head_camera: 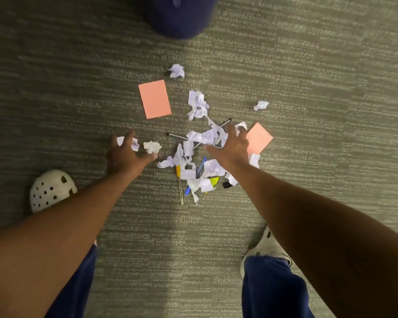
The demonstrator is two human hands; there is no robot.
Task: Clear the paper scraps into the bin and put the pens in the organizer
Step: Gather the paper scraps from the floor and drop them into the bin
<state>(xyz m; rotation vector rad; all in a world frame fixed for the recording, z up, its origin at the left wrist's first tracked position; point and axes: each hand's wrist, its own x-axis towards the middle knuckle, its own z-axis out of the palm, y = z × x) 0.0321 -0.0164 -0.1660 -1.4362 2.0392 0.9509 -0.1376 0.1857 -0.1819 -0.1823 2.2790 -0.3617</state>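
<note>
Scraps (199,143) and pens (180,187) heaped mid-carpet (308,76); bare carpet all round; bin (182,17) at far edge; pink cards (155,99) far-left & right of heap; left hand (126,152) and right hand (230,146) both spread wide over scraps, holding nothing; arms outstretched.

A dark blue rounded object (182,14) was cut off by the top edge. Torn white paper scraps (200,143) covered most of several pens (180,187). The right hand (230,145) hid part of a pink sheet (260,138).
</note>
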